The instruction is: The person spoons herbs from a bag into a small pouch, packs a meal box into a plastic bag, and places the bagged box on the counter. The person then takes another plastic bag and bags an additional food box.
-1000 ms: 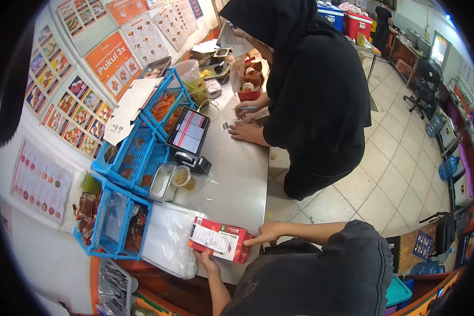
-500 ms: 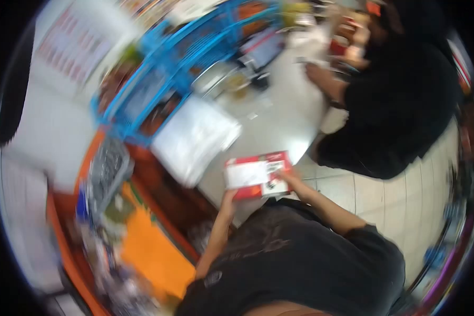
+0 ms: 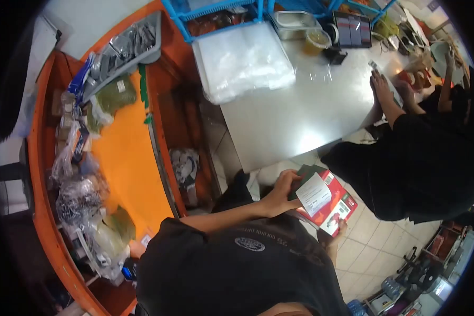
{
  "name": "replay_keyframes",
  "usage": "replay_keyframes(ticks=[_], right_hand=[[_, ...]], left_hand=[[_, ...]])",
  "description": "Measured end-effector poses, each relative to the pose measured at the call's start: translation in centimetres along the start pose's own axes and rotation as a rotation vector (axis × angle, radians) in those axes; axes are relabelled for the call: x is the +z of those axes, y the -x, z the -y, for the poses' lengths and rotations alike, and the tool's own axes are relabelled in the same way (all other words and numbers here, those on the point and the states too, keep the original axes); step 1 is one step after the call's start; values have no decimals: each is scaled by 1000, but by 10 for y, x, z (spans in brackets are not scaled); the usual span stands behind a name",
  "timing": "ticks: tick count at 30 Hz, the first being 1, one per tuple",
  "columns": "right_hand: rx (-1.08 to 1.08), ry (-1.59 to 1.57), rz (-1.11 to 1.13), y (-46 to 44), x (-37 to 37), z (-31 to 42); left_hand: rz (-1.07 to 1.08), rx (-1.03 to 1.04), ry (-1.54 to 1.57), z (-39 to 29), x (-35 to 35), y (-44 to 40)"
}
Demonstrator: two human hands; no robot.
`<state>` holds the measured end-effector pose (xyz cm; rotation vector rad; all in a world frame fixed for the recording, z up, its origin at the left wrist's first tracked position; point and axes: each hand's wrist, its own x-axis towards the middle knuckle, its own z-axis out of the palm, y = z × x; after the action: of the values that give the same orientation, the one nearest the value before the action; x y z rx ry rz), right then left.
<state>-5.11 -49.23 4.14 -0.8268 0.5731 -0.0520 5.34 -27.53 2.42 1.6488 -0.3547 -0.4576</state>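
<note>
A flat red, white and dark green printed box is in front of my torso, tilted, past the near edge of the steel table. A white printed slip lies over its left part. My left hand grips the box's left side, its thumb by the slip's edge. At the lower right edge my right hand holds the box; most of its fingers are hidden behind it.
The steel table bears a stack of clear plastic bags, a lidded tub and a tablet. An orange counter with a grey cutlery tray stands left. A co-worker in black is close on the right.
The view has swung left and sharpened. The box has gone from nearly level to tilted, and my left hand has shifted up its left side. Both hands stay on it.
</note>
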Motion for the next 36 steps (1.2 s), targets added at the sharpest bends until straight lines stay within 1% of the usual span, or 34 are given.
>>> replay_keyframes(ticks=[1,2,4,5,6,7,8,9,10,11,13,15,18,19,22,23,24,26,27,30,31,32,33,34,36], right_hand=[[5,0,-58,12,-10,5],[-18,-11,-128,25,-22,13],[-57,-1,-214,51,-74,17],[3,-5,-250,48,-59,40],[21,-12,-243,57,-86,32],[31,-5,-314,56,-90,33],[33,-38,-438,54,-104,30],[39,-53,-343,50,-138,22],[-32,-87,-366,50,-135,39],[-114,-120,-313,42,-181,25],[-221,-141,-384,24,12,-13],[-258,-208,-411,30,-7,-1],[-244,-286,-469,35,-47,-6],[-334,-227,-433,29,-62,-16],[-358,-313,-372,14,-71,-34],[-366,-341,-367,13,-67,-34],[-372,-363,-365,15,-63,-32],[-352,-356,-358,21,-74,-42],[-337,-373,-356,20,-77,-51],[-491,-424,-464,23,-56,-60],[-512,-402,-481,23,-51,-63],[-516,-417,-452,26,-50,-66],[-562,-394,-498,16,-61,-65],[-604,-379,-543,11,-63,-66],[-489,-337,-379,19,-61,-51]], left_hand=[[30,-6,25,3,15,4],[132,-101,177,11,28,5],[383,-255,426,34,52,-2],[460,-284,492,34,65,-15],[540,-332,529,35,77,-22],[597,-369,537,35,89,-35],[626,-409,524,35,95,-41],[651,-435,480,35,101,-51],[669,-447,428,35,115,-63],[679,-441,384,37,115,-75],[718,-435,339,36,12,-97],[718,-427,249,35,21,-111],[732,-411,134,40,56,-122],[752,-330,134,52,63,-123],[792,-238,46,55,63,-131],[809,-236,82,57,58,-133],[834,-269,188,59,54,-138],[894,-504,764,57,50,-156],[1044,-352,558,34,48,-161],[1399,-388,718,75,82,-220],[1452,-414,789,72,106,-231],[1506,-443,857,69,131,-242],[1606,-441,726,55,173,-261],[1694,-444,583,40,200,-269],[1922,-518,379,-5,225,-266]])
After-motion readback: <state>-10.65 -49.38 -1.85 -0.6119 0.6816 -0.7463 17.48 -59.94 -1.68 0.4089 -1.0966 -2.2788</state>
